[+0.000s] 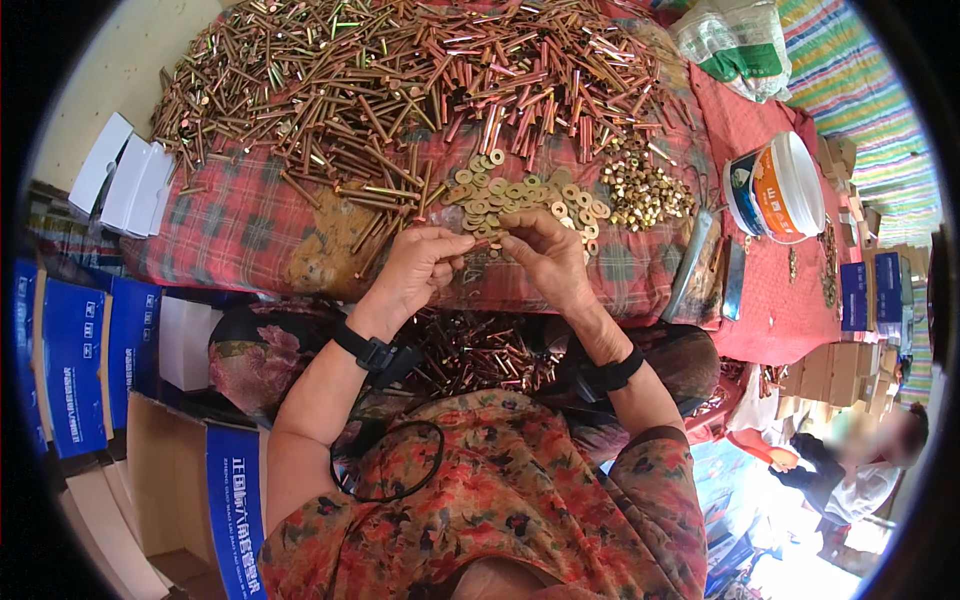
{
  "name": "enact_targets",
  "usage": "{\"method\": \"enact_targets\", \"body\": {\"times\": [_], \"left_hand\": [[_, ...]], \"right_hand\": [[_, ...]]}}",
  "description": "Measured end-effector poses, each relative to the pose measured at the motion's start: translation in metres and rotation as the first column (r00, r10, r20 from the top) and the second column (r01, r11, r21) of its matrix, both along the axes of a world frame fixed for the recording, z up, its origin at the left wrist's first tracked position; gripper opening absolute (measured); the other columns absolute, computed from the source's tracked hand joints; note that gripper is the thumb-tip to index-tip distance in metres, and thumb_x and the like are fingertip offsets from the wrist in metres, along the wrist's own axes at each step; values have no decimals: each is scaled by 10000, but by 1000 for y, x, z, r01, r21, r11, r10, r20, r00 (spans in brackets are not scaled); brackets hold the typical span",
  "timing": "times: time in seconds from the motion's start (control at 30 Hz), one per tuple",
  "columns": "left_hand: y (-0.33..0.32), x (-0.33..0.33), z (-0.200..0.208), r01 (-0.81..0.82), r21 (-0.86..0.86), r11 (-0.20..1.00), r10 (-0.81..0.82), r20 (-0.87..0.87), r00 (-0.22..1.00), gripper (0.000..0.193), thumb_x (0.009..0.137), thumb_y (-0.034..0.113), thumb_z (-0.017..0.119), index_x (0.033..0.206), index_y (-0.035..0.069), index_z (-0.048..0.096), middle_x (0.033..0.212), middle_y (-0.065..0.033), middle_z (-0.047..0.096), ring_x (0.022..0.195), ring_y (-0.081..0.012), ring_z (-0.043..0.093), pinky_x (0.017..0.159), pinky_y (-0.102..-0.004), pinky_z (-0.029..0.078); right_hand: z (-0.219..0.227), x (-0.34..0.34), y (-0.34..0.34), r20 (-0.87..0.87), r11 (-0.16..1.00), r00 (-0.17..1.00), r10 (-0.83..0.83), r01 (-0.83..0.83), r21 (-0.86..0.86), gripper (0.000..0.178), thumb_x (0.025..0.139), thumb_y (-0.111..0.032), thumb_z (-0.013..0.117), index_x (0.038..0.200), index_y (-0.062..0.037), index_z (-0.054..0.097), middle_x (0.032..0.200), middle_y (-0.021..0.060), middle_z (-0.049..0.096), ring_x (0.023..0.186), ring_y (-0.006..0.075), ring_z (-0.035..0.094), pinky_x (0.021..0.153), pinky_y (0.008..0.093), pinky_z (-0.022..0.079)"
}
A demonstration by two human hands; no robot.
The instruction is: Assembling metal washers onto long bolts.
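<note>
My left hand point(425, 262) is closed in a pinch, with a short stretch of a coppery bolt point(481, 243) showing at its fingertips. My right hand point(550, 258) meets it from the other side, thumb and fingers pinched at the bolt's end. Whatever small part those fingers hold is hidden. Just beyond both hands lies a pile of flat brass-coloured washers point(513, 190). To its right is a heap of small yellowish nuts point(648, 190). A large mound of long coppery bolts point(400, 75) covers the far side of the plaid cloth point(235, 220).
More bolts point(480, 350) lie in my lap. White-and-orange bucket point(775, 187) stands at right, beside metal tools point(692, 262). Blue boxes point(75, 360) and an open carton point(165, 470) are at left. Small white boxes point(135, 185) sit at the cloth's left corner. Another person point(850, 470) is at lower right.
</note>
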State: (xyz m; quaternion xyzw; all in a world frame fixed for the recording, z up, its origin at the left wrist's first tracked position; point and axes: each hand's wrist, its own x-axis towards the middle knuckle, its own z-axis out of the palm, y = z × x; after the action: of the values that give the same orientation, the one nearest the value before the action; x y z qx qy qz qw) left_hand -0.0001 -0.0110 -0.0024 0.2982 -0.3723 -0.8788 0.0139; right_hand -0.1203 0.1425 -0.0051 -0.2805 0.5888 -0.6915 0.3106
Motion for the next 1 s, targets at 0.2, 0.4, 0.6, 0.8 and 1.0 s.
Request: {"method": "enact_targets", "body": {"times": [0.2,0.4,0.6,0.8,1.0], "left_hand": [[-2,0,0,34,-173,984,-41,-37,998,111,776,96,692,751,7,629,625,-24,558,464,-37,409,426,-166,288],[7,3,3,-19,-517,856,-63,-141,988,115,780,120,692,746,16,654,624,-3,565,483,-26,402,446,-177,274],[3,5,-3,23,-389,921,-60,-84,995,115,778,122,693,761,16,653,627,-15,571,486,-26,404,442,-174,270],[4,4,-6,45,-330,943,-79,-90,993,124,779,119,694,772,6,645,626,-21,568,473,-29,397,430,-177,264],[4,4,-5,62,-312,948,-89,-72,993,124,783,120,692,775,5,645,629,-22,569,471,-29,402,427,-172,263]], "right_hand": [[3,0,1,-36,1000,999,14,-13,23,139,856,24,577,992,5,599,910,23,630,845,89,584,750,223,485],[2,-9,7,-121,859,978,170,-87,505,153,869,-118,611,890,33,602,737,34,585,676,74,518,610,222,435],[12,4,-1,-657,996,754,0,55,64,284,901,-184,569,1075,40,547,688,63,573,625,91,512,577,229,428],[18,8,3,-404,980,911,82,0,199,409,877,-108,581,1253,-6,458,756,85,608,722,127,567,659,277,475],[16,4,4,-421,972,901,106,-5,233,554,812,-11,624,1318,-45,399,795,79,624,720,149,585,667,289,485]]}}
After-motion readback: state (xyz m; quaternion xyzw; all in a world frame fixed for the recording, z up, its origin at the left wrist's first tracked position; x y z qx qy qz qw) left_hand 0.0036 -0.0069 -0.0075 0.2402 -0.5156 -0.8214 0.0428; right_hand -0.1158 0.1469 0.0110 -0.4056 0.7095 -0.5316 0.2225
